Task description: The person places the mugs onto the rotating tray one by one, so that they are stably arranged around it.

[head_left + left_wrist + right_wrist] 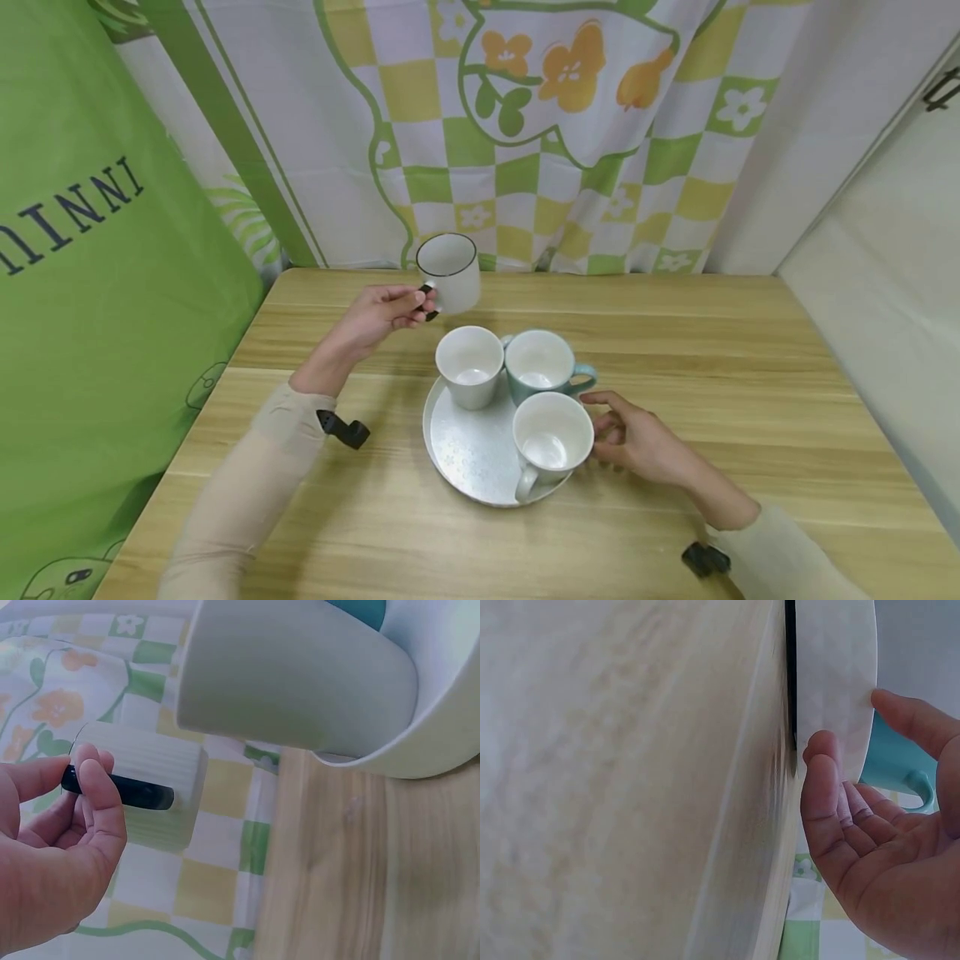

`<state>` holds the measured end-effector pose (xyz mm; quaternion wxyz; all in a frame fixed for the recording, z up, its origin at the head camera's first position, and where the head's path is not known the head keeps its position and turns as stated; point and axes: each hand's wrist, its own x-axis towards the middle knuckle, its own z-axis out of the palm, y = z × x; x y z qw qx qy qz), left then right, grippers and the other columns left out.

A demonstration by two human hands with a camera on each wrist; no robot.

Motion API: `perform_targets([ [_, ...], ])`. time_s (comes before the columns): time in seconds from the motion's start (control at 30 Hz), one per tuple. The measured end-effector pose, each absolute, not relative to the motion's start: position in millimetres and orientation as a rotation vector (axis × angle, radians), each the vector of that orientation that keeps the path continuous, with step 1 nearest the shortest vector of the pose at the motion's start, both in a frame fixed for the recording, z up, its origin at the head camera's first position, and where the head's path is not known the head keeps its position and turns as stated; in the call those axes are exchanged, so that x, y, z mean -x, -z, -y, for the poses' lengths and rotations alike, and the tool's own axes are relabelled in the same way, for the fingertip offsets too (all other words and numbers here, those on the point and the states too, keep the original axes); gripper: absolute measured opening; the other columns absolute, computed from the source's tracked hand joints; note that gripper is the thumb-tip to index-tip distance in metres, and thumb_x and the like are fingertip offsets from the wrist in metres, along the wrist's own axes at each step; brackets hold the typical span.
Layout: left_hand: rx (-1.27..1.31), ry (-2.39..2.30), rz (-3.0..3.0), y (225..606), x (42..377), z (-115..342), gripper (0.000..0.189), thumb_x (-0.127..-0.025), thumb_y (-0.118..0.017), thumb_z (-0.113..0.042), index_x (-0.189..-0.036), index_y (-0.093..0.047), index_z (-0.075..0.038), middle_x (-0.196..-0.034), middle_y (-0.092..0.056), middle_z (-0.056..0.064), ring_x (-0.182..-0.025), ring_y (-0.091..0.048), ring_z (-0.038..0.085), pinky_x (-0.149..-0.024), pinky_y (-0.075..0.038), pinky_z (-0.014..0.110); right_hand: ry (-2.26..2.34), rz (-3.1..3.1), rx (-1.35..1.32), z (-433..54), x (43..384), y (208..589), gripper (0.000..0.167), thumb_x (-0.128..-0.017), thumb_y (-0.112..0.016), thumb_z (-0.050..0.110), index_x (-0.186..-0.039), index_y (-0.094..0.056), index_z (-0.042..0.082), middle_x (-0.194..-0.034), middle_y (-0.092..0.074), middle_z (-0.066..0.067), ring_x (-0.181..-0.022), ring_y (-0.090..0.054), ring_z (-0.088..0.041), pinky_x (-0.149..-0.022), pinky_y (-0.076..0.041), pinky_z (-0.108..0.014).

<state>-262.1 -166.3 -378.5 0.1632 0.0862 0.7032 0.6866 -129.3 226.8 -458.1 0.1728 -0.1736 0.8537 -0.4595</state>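
My left hand [382, 312] pinches the black handle [135, 791] of a white mug with a dark rim [453, 279], held up behind the tray. Ridges run along that mug's side in the left wrist view. On the round white tray [468, 454] stand three upright mugs: a tapered white mug [471, 367] at back left, a teal mug [540, 362] at back right and a white mug [551, 437] at front right. Beside the tray's right side is my right hand [637, 437], fingers loosely bent; its fingertips touch the tray wall [836, 667] in the right wrist view.
The wooden table [712, 367] carries the tray near its middle. A checked floral curtain [525, 192] hangs along the back edge. Green cloth [97, 292] hangs at the left, and a pale wall [885, 217] stands at the right.
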Motion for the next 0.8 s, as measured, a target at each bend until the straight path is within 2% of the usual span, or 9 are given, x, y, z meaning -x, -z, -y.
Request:
perform_targets([
  [0.43, -0.274, -1.973, -2.013, 359.6, 244.2, 170.1, 0.039, -0.102, -0.057, -0.011, -0.130, -0.055, 0.016, -0.099, -0.074, -0.001, -0.080, -0.064, 0.005, -0.076, -0.056, 0.018, 1.283, -2.435, 0.486, -226.3, 129.8, 456.5, 0.071, -0.089, -0.076, 0.018, -0.147, -0.037, 0.004, -0.105, -0.071, -0.013, -0.082, -0.069, -0.014, -0.059, -0.057, -0.026],
  [0.8, -0.310, -1.957, -2.024, 343.5, 224.6, 169.8, 0.039, -0.103, -0.054, -0.008, -0.133, -0.052, 0.016, -0.092, -0.073, -0.005, -0.080, -0.062, 0.005, -0.074, -0.055, 0.017, 1.284, -2.431, 0.493, -226.7, 130.0, 455.5, 0.070, -0.089, -0.076, 0.019, -0.147, -0.038, 0.003, -0.104, -0.071, -0.014, -0.081, -0.069, -0.013, -0.058, -0.057, -0.026],
])
